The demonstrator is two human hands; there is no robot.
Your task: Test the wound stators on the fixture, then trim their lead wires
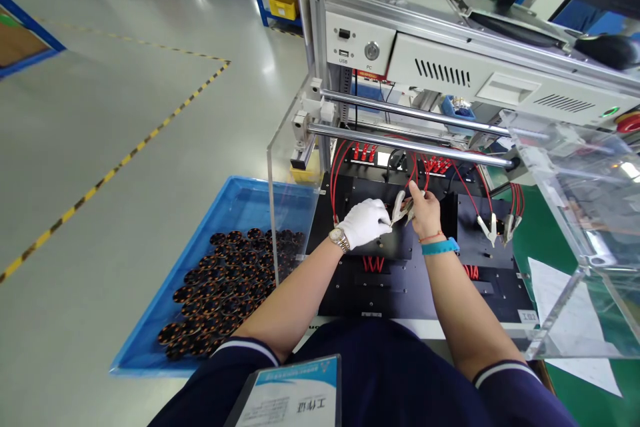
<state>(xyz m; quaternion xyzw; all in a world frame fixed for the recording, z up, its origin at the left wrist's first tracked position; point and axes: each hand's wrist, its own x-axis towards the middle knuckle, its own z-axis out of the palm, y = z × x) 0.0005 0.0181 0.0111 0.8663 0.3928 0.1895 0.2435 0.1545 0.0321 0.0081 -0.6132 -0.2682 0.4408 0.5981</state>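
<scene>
My left hand (366,223), in a white glove, is closed in a pinch at the jaw end of a white spring clip (399,204). Whatever lies between its fingertips is too small to make out. My bare right hand (426,213) is closed round the handles of a white clip on a red wire, just right of the glove; its fingers partly hide the clip. Both hands are above the black fixture plate (383,293). Farther right on the fixture, more white clips (489,229) hang on red wires (465,180).
A blue tray (145,327) on the left holds many round black-and-copper coil parts (240,267). Clear acrylic panels (280,227) flank the fixture, and steel rods (410,145) cross above it. Paper sheets (565,300) lie on the green table at right. A white tester panel (450,73) stands behind.
</scene>
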